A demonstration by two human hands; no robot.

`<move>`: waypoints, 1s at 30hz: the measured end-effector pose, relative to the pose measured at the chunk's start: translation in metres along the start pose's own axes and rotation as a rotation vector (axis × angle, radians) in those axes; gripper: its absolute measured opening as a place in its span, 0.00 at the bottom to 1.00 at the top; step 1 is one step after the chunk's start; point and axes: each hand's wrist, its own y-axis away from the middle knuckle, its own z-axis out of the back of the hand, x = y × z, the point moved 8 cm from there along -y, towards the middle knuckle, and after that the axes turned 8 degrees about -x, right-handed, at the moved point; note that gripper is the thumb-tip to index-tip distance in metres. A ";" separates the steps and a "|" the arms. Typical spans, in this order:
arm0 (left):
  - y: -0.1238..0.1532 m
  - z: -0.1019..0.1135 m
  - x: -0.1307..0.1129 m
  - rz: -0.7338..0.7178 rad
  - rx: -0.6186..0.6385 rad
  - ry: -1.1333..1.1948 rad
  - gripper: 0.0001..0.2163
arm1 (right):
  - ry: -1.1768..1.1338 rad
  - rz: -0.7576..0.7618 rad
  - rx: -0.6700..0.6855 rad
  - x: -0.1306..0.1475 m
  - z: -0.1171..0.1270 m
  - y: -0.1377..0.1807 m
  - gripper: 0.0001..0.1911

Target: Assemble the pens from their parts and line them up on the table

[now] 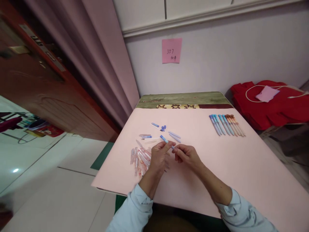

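The person's left sleeve and right sleeve are pale blue, of a plain, soft-looking fabric. The left cuff and right cuff end on the forearms, look folded back, and have crumpled edges. Darker, grey-blue creases crinkle the right sleeve. Left hand and right hand are bare.
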 end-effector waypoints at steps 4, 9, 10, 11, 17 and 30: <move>0.003 -0.008 -0.004 0.017 0.135 0.040 0.13 | -0.274 -0.221 0.159 -0.012 -0.014 0.004 0.23; 0.003 -0.010 -0.002 0.050 0.176 0.087 0.12 | -0.374 -0.332 0.193 -0.020 -0.021 0.007 0.25; 0.002 -0.008 -0.001 0.047 0.160 0.079 0.13 | -0.343 -0.301 0.181 -0.018 -0.019 0.006 0.25; 0.001 -0.007 0.000 0.043 0.137 0.063 0.13 | -0.299 -0.259 0.160 -0.015 -0.017 0.004 0.25; -0.004 -0.001 0.003 0.004 0.001 0.014 0.15 | -0.089 -0.113 0.006 -0.009 -0.003 -0.004 0.22; -0.005 0.000 0.004 0.049 -0.075 0.135 0.17 | 0.165 0.065 -0.145 -0.006 0.005 -0.002 0.15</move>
